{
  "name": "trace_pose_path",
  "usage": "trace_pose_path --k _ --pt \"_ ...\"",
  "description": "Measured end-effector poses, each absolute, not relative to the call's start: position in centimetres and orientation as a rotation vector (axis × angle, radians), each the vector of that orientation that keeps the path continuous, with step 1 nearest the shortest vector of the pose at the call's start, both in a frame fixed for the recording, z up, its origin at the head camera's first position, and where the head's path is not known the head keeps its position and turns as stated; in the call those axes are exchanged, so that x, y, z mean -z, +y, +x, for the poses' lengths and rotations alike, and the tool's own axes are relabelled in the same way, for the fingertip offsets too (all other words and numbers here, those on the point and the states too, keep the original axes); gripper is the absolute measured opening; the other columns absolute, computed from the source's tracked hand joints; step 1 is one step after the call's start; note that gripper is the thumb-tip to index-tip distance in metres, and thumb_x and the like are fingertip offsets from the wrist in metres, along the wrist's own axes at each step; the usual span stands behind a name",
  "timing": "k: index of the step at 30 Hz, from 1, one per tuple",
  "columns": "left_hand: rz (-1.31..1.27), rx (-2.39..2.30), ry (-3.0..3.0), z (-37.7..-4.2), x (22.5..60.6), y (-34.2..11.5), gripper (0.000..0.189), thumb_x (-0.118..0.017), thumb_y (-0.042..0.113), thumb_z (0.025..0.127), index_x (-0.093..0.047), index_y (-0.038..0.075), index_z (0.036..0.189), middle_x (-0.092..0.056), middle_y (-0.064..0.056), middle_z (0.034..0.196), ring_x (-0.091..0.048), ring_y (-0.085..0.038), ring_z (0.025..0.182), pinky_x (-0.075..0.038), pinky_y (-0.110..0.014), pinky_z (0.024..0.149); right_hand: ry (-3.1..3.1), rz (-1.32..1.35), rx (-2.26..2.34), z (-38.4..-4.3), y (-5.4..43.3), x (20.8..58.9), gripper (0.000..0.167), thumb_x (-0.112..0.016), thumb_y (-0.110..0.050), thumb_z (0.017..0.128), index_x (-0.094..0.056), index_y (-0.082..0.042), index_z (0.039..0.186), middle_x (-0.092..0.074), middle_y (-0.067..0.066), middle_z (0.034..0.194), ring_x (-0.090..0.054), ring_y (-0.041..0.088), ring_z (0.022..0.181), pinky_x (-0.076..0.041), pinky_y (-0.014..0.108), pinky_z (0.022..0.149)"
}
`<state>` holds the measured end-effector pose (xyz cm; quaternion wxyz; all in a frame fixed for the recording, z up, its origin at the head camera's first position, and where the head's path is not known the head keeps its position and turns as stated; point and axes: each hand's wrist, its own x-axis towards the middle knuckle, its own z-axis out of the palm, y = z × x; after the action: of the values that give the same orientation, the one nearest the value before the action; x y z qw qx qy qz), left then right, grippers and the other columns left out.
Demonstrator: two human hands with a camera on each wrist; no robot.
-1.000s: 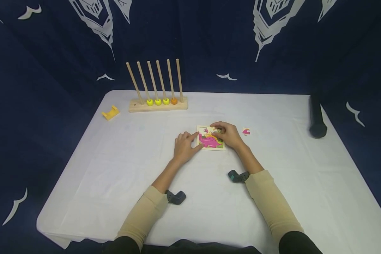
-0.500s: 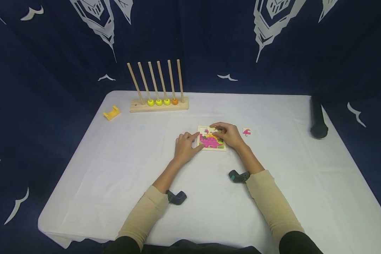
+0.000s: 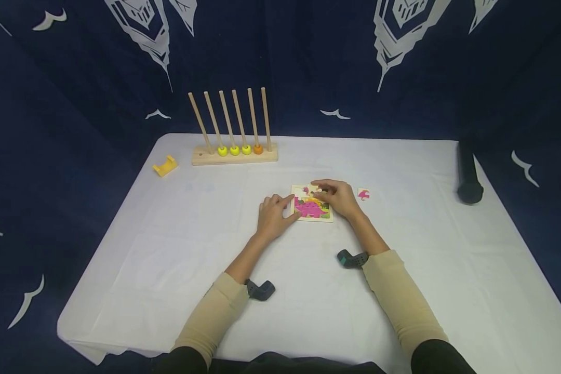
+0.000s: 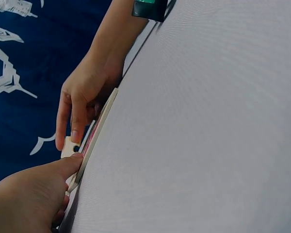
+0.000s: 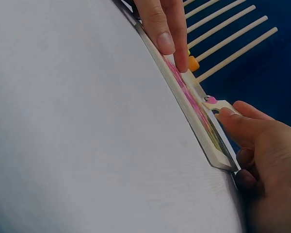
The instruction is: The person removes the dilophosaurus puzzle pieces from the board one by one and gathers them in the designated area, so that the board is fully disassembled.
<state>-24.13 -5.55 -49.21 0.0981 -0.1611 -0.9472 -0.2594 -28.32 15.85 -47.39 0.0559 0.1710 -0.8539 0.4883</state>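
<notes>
Puzzle board (image 3: 317, 219): laid towards the worktop's (image 3: 177, 249) far edge, touched by left hand (image 3: 272, 215), thumb and forefinger spread.
Piece (image 5: 220, 104): pinched by right hand (image 3: 337, 198), partly hidden; seemingly light, stiff, best held by its edges.

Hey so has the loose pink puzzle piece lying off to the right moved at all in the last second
No. In the head view, the loose pink piece shows no shift in any direction against the wooden peg rack.

I pinch a tilted piece (image 5: 223, 104) over my flat pink-dinosaur puzzle board (image 3: 310, 209), a loose pink tile (image 3: 363, 194) lying nearby.
</notes>
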Motion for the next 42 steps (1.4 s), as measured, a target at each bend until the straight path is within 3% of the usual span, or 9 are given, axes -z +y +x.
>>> trace_pose_path --k 5,9,16,23,27,42 --pt "-0.477 0.767 -2.818 -24.2 49.4 -5.4 0.057 -0.064 0.047 0.082 -0.055 0.016 0.130 -0.047 0.002 0.085 -0.036 -0.016 0.078 -0.031 -0.030 0.071 -2.536 0.453 -1.613 -26.5 15.7 44.7 0.031 -0.068 -0.005 0.082 -0.064 0.001 0.113 -0.060 0.020 0.092 -0.044 0.024 0.064 -0.034 0.021 0.054" --pt "-0.474 0.773 -2.820 -24.1 49.3 -5.4 0.058 -0.064 0.047 0.082 -0.055 0.015 0.130 -0.046 0.002 0.085 -0.036 -0.016 0.078 -0.030 -0.030 0.070 -2.495 0.394 -1.627 -26.1 16.8 44.2 0.032 -0.069 -0.006 0.082 -0.065 0.000 0.112 -0.060 0.017 0.098 -0.040 0.019 0.061 -0.031 0.021 0.050" --pt "-0.470 0.786 -2.805 -24.1 49.1 -5.6 0.057 -0.065 0.046 0.082 -0.056 0.015 0.129 -0.047 0.001 0.085 -0.036 -0.016 0.078 -0.031 -0.031 0.071 -2.417 0.354 -1.553 -25.1 21.4 43.6 0.030 -0.069 -0.004 0.081 -0.065 0.002 0.110 -0.059 0.016 0.096 -0.036 0.012 0.052 -0.028 0.022 0.044" --pt "-0.468 0.782 -2.800 -24.1 49.2 -5.8 0.057 -0.066 0.047 0.082 -0.056 0.015 0.129 -0.047 0.001 0.085 -0.037 -0.016 0.079 -0.031 -0.030 0.071 -2.430 0.146 -1.516 -25.8 28.3 46.4 0.034 -0.072 -0.018 0.080 -0.067 -0.009 0.112 -0.059 -0.002 0.094 -0.036 0.008 0.054 -0.028 0.021 0.044" --pt "-0.480 0.786 -2.794 -24.1 49.2 -5.7 0.057 -0.065 0.046 0.082 -0.056 0.015 0.129 -0.047 0.001 0.085 -0.037 -0.016 0.078 -0.031 -0.030 0.070 -2.516 0.049 -1.430 -25.5 30.8 47.2 0.037 -0.071 -0.028 0.081 -0.067 -0.011 0.113 -0.059 -0.005 0.095 -0.038 0.009 0.058 -0.032 0.020 0.048" --pt "-0.488 0.795 -2.789 -24.0 49.2 -5.5 0.057 -0.066 0.046 0.081 -0.056 0.014 0.128 -0.047 0.001 0.084 -0.037 -0.017 0.078 -0.030 -0.030 0.069 -2.717 0.098 -1.249 -25.8 31.9 47.7 0.031 -0.067 -0.020 0.086 -0.065 -0.009 0.115 -0.060 0.012 0.102 -0.041 0.016 0.067 -0.034 0.022 0.054"
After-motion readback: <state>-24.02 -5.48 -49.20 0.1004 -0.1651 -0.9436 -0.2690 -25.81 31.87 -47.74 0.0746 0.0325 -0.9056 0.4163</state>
